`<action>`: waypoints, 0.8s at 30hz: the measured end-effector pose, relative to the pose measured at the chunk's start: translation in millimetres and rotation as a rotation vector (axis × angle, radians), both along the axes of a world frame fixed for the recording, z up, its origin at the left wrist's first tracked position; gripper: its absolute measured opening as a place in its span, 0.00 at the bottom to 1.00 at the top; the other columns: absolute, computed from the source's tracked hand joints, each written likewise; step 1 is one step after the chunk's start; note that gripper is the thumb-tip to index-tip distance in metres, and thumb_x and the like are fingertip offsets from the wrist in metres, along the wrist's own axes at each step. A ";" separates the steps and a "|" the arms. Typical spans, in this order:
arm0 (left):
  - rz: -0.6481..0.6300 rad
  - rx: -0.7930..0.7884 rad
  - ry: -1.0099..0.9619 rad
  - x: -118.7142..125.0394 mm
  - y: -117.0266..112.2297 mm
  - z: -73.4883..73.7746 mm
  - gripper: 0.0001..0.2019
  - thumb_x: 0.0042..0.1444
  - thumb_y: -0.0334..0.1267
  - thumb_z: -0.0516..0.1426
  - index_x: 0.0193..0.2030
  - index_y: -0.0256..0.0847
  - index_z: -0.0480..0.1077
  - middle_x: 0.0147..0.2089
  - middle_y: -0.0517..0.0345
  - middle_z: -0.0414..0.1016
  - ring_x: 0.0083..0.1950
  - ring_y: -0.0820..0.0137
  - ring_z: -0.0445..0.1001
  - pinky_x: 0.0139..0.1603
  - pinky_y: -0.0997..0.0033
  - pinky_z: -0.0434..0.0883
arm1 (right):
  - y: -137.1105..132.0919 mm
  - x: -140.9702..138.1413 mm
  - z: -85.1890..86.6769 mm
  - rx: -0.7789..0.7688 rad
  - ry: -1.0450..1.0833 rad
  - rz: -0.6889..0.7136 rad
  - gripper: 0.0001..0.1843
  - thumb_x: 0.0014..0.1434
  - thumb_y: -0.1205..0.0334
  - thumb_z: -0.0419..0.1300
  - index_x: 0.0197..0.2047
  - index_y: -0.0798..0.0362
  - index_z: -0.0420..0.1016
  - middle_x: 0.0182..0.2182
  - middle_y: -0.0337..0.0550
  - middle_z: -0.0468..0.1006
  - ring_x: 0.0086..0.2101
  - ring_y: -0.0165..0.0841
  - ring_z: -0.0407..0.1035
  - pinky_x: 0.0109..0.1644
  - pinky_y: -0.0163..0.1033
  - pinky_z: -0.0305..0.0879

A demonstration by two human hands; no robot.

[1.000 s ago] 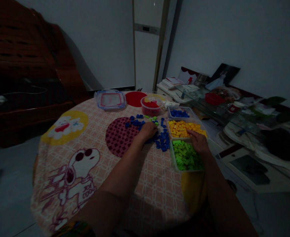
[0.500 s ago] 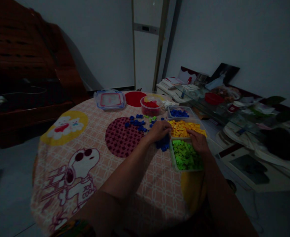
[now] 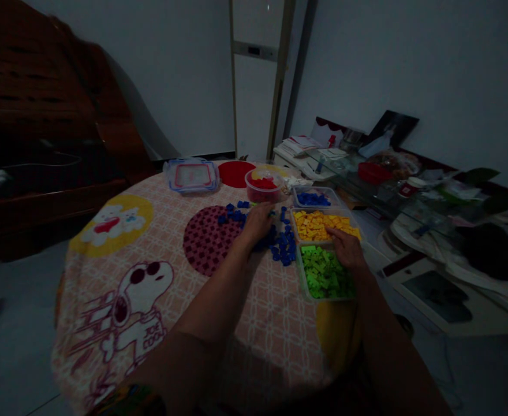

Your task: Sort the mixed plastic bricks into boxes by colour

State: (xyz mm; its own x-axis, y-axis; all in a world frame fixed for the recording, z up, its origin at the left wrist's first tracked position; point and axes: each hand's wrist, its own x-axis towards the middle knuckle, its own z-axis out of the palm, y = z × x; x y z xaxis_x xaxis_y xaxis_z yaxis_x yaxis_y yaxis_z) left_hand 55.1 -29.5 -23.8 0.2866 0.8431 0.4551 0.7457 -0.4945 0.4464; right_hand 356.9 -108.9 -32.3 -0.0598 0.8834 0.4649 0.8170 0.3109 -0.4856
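Observation:
My left hand [image 3: 259,222] is over the loose blue bricks [image 3: 285,245] on the tablecloth, its fingers curled downward; a bit of green shows by the fingertips, but what they hold is hidden. My right hand [image 3: 346,247] has its fingers bent together at the border of the yellow bricks [image 3: 317,225] and the green bricks [image 3: 323,274]; I cannot make out what is in them. These bricks fill two compartments of a clear plastic container [image 3: 299,271]. More blue bricks [image 3: 313,199] lie in the far compartment.
A round tub [image 3: 265,193] of red bricks stands behind the loose pile. At the back left lies a clear lidded box [image 3: 192,176]. The patterned tablecloth [image 3: 275,335] covers the round table. A cluttered glass shelf [image 3: 344,173] runs along the right.
My left hand has moved left from the yellow bricks to the loose pile, uncovering blue bricks beside the container. The right hand has stayed nearly still.

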 end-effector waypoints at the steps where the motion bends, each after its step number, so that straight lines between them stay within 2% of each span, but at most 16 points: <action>1: 0.049 -0.011 0.028 -9.0 5.7 -3.3 0.21 0.60 0.31 0.55 0.60 0.32 0.71 0.64 0.39 0.72 0.66 0.58 0.69 0.69 0.56 0.64 | 0.0 -0.1 -0.2 -0.003 -0.003 -0.003 0.24 0.62 0.59 0.48 0.51 0.54 0.82 0.49 0.51 0.83 0.51 0.44 0.76 0.61 0.52 0.70; 3: 0.094 -0.039 0.083 -22.0 13.3 -8.3 0.21 0.62 0.32 0.53 0.62 0.33 0.69 0.65 0.39 0.71 0.67 0.59 0.68 0.69 0.56 0.63 | 0.0 -0.4 -0.1 -0.010 -0.006 -0.011 0.24 0.63 0.59 0.48 0.51 0.54 0.81 0.50 0.52 0.83 0.51 0.44 0.76 0.61 0.52 0.70; 5: 0.123 -0.080 0.142 -27.3 16.5 -11.2 0.22 0.64 0.35 0.51 0.65 0.34 0.67 0.67 0.40 0.68 0.69 0.58 0.65 0.70 0.52 0.61 | -0.2 -0.6 0.4 -0.010 -0.010 -0.013 0.24 0.63 0.59 0.47 0.51 0.55 0.81 0.50 0.52 0.83 0.51 0.45 0.76 0.60 0.52 0.70; 8: 0.156 -0.153 0.225 -24.0 16.0 -12.4 0.24 0.67 0.40 0.49 0.68 0.37 0.62 0.72 0.41 0.61 0.73 0.54 0.59 0.72 0.40 0.53 | -0.8 -0.8 0.9 -0.002 -0.021 -0.001 0.25 0.63 0.59 0.47 0.51 0.56 0.81 0.50 0.53 0.82 0.51 0.45 0.76 0.61 0.53 0.70; 11: 0.165 -0.200 0.273 -17.4 13.2 -11.0 0.25 0.69 0.43 0.45 0.70 0.41 0.60 0.73 0.44 0.59 0.74 0.52 0.55 0.72 0.33 0.47 | -1.3 -0.7 0.8 0.005 -0.012 0.007 0.25 0.63 0.59 0.47 0.52 0.55 0.81 0.49 0.52 0.83 0.51 0.45 0.76 0.61 0.52 0.70; 14: 0.166 -0.209 0.279 -14.9 10.8 -8.4 0.24 0.70 0.44 0.43 0.69 0.44 0.61 0.72 0.46 0.62 0.73 0.53 0.56 0.72 0.33 0.45 | -1.6 -0.5 0.7 0.008 0.005 0.007 0.24 0.63 0.59 0.48 0.51 0.53 0.81 0.49 0.49 0.83 0.51 0.44 0.76 0.61 0.52 0.69; 18: 0.181 -0.196 0.268 -15.3 9.8 -5.4 0.23 0.70 0.46 0.44 0.66 0.43 0.65 0.68 0.43 0.67 0.69 0.51 0.62 0.71 0.34 0.48 | -1.6 -0.4 1.5 -0.004 0.013 0.003 0.23 0.62 0.58 0.49 0.51 0.54 0.82 0.49 0.51 0.83 0.51 0.45 0.76 0.61 0.52 0.69; 24: 0.250 -0.181 0.267 -11.8 12.4 -5.3 0.22 0.68 0.49 0.46 0.59 0.46 0.71 0.67 0.43 0.66 0.66 0.50 0.64 0.68 0.39 0.53 | -1.2 -0.9 1.3 0.012 0.033 -0.003 0.22 0.61 0.59 0.51 0.50 0.52 0.82 0.47 0.48 0.84 0.50 0.44 0.76 0.60 0.52 0.70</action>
State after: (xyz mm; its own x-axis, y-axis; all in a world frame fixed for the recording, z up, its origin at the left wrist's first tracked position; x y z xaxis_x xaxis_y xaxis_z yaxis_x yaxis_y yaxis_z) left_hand 43.3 -17.2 -29.1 0.1506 0.9613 0.2306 0.9346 -0.2145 0.2838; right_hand 356.0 -110.0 -31.0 -0.0414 0.8781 0.4767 0.8014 0.3141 -0.5091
